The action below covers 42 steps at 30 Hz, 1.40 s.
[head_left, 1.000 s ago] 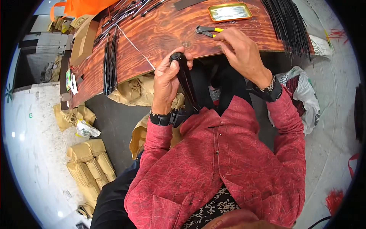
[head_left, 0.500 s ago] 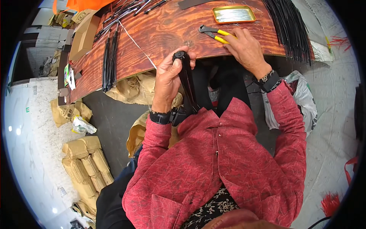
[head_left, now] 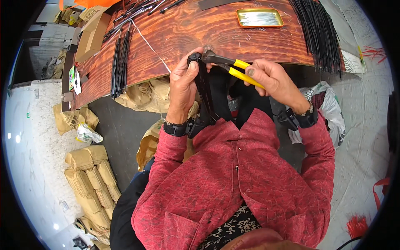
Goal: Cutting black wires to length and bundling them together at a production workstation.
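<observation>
My left hand point(head_left: 182, 85) is closed around the top of what looks like a folded black umbrella frame point(head_left: 203, 85). Its round hub shows above my thumb, and the long ribs slant down toward my lap. In my right hand point(head_left: 277, 81) are end-cutting pliers point(head_left: 240, 75) with yellow handles, fingers wrapped round the grips. The dark jaws are right beside the hub, close to my left fingertips. Whether they grip a wire there is too small to tell.
On the wooden table point(head_left: 179, 35) sit a yellow-rimmed tin point(head_left: 261, 27) of thin wires, a large bundle of black ribs point(head_left: 318, 37) at right, more black ribs point(head_left: 119, 62) at left, and an open cardboard box point(head_left: 91, 41). Paper-wrapped packages point(head_left: 93, 175) lie on the floor at left.
My right hand has picked the pliers up off the table and brought them left and toward me, to the hub. My left hand has stayed in place with the frame.
</observation>
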Tool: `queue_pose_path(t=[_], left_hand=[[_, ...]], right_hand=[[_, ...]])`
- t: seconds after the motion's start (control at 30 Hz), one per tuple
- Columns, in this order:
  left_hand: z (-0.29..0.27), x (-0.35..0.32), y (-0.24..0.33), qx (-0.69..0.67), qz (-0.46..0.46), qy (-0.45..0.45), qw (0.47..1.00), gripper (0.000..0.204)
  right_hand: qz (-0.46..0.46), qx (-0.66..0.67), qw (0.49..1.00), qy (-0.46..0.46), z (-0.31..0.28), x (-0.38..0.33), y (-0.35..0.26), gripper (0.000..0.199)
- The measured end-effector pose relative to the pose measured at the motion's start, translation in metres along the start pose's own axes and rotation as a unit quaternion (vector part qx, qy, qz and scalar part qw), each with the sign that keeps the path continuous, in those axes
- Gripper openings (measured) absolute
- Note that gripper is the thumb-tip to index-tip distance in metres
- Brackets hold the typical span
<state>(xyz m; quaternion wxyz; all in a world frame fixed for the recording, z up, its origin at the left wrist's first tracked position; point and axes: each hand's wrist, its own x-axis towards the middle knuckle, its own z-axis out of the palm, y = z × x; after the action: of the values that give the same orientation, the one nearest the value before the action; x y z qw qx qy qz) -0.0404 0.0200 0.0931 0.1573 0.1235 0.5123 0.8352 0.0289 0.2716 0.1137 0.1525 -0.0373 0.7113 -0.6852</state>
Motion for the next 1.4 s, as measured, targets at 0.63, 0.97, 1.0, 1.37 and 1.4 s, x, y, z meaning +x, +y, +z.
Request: queue_pose_path(t=[0.63, 0.97, 1.0, 1.37, 1.4], left_hand=[[0.011, -0.005, -0.007, 0.064, 0.055, 0.047, 0.995, 0.045], [0.018, -0.004, -0.012, 0.079, 0.068, 0.051, 0.993, 0.046], [0.018, -0.004, -0.013, 0.086, 0.073, 0.056, 0.992, 0.046], [-0.003, -0.003, -0.004, 0.009, 0.03, 0.003, 1.0, 0.047], [-0.004, -0.004, -0.004, -0.002, 0.024, -0.013, 1.0, 0.048]], right_hand=[[-0.086, -0.174, 0.976, 0.098, 0.01, -0.009, -0.014, 0.037], [-0.13, -0.275, 0.948, 0.093, 0.011, -0.006, -0.022, 0.035], [-0.134, -0.285, 0.945, 0.092, 0.013, -0.005, -0.022, 0.034], [-0.106, -0.189, 0.974, 0.066, 0.017, -0.004, -0.026, 0.034], [-0.079, -0.159, 0.982, 0.061, 0.017, -0.005, -0.027, 0.034]])
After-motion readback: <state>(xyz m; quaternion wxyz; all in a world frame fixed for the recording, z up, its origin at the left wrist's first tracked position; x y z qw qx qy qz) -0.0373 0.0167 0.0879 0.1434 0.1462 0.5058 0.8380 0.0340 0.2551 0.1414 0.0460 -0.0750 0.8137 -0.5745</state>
